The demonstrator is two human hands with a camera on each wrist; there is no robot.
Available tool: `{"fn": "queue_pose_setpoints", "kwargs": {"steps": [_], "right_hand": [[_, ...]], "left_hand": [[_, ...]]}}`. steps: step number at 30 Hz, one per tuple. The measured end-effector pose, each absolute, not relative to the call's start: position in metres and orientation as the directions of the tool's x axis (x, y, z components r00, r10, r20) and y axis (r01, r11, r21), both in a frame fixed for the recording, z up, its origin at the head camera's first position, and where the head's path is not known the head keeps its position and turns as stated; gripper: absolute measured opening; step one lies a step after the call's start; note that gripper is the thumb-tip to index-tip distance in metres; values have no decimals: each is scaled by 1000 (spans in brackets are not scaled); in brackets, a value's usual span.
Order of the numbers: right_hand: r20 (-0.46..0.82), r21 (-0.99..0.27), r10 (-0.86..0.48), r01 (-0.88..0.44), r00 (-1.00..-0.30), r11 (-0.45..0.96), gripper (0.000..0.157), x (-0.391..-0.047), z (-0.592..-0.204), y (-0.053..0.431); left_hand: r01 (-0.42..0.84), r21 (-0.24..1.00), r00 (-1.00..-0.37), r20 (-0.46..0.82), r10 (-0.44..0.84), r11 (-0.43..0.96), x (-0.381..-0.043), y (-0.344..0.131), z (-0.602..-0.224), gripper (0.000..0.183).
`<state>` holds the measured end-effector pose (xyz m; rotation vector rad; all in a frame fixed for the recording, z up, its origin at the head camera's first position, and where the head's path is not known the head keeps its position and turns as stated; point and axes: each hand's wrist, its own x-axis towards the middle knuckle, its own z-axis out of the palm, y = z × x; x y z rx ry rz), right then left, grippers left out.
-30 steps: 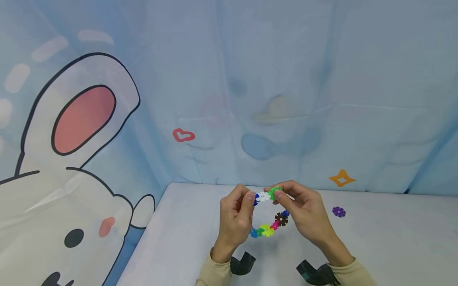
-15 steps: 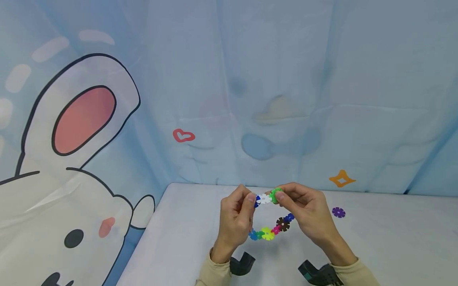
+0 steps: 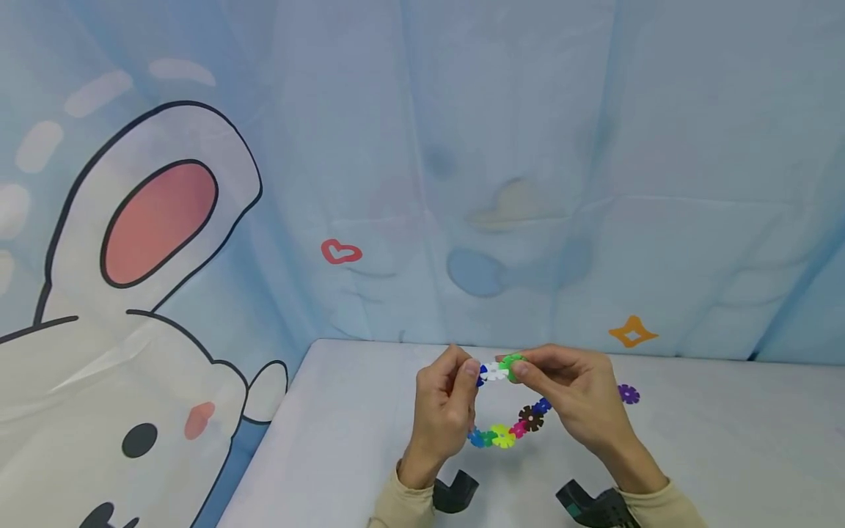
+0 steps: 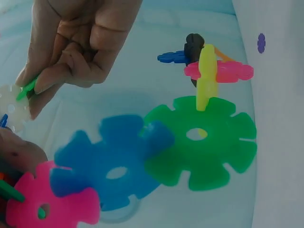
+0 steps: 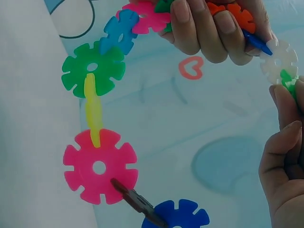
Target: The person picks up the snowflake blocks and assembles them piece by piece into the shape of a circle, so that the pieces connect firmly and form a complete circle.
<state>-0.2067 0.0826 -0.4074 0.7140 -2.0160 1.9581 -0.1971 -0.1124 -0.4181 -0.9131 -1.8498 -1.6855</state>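
A chain of colourful slotted plastic snowflake discs hangs in a loop between both hands above the table. My left hand grips one end; in the right wrist view its fingers curl around an orange disc and others partly hidden. From there a blue disc leads to a white disc. My right hand pinches a bright green disc between thumb and fingers, its edge at the white disc. Lower in the loop are a yellow disc, a brown disc and a pink disc.
A single purple disc lies on the white table, just right of my right hand. Behind the table hangs a light blue curtain printed with a rabbit. Black devices are worn at both wrists.
Both hands and the chain have shifted slightly right and down in the head view. My right hand now overlaps the purple disc's left edge. The pinch on the green disc persists.
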Motion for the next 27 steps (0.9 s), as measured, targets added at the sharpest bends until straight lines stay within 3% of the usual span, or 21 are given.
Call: {"fn": "queue_pose_setpoints", "kwargs": {"steps": [3,11,15,19,23,27], "right_hand": [[482,-871,-185,-492,-856,4,10,-208,-409,84],[428,-867,-240,-470,-872,163,18,-218,-417,93],[386,-844,-216,-438,-897,311,25,-228,-422,114],[349,-753,-138,-365,-927,548,35,-241,-433,149],[235,-629,-118,-244,-965,738,50,-258,-452,192],[14,-539,-100,-92,-995,838,63,-272,-472,229]], "left_hand": [[709,705,-698,701,147,5,-198,-112,-420,27],[513,858,-857,510,74,27,-200,-113,-422,30],[431,902,-900,432,52,-41,-205,-118,-424,34],[338,929,-938,345,20,-153,-210,-124,-427,29],[287,939,-956,292,-5,-188,-214,-131,-430,29],[254,952,-966,259,5,-173,-217,-136,-433,41]]}}
